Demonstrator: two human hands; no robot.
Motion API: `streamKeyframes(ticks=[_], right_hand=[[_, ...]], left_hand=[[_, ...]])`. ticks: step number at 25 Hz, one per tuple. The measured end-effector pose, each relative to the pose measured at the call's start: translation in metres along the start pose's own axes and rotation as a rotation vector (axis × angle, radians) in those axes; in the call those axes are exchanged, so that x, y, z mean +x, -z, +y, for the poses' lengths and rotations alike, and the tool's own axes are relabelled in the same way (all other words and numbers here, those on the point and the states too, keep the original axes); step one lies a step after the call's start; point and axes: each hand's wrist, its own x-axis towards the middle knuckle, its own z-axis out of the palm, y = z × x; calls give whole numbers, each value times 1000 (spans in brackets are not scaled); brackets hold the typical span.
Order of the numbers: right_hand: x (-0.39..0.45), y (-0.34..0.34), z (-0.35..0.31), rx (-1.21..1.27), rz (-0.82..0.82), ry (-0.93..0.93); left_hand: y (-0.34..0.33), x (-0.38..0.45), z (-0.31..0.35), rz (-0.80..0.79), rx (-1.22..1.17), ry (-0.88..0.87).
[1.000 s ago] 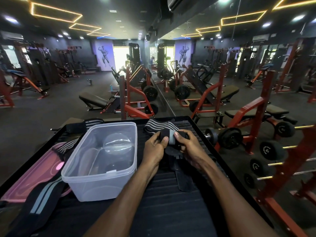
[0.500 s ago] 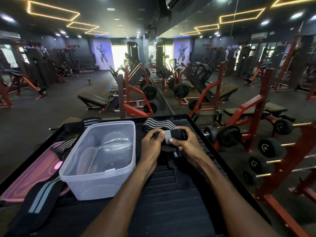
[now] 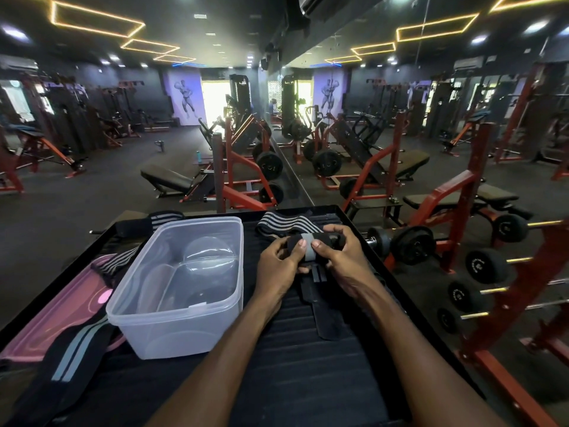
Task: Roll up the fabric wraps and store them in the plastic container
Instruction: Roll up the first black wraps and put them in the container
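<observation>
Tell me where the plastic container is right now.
The plastic container sits on the black table, left of centre in the head view, just left of the left hand and beside the pink lid.

Since a second ago the black wrap (image 3: 311, 246) has been rolled tighter between the left hand (image 3: 278, 266) and right hand (image 3: 341, 257), leaving a shorter loose tail at frame centre.
</observation>
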Motion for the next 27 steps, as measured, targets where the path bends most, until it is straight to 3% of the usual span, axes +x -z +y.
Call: streamKeyframes(ticks=[5,13,19,23,27], right_hand=[[-3,-6,-3,143,-111,-90],[-1,0,3,-131,-87,82],[-5,-6,2,-83,-218,55],[-7,-8,3,-190,-126,140],[-8,-3,3,-203,-27,133]], left_hand=[[3,-2,2,28,7,-64],[3,-4,4,16,3,-65],[2,-6,5,136,53,-143],[-6,-9,5,155,82,-88],[-15,-14,10,118,409,14]])
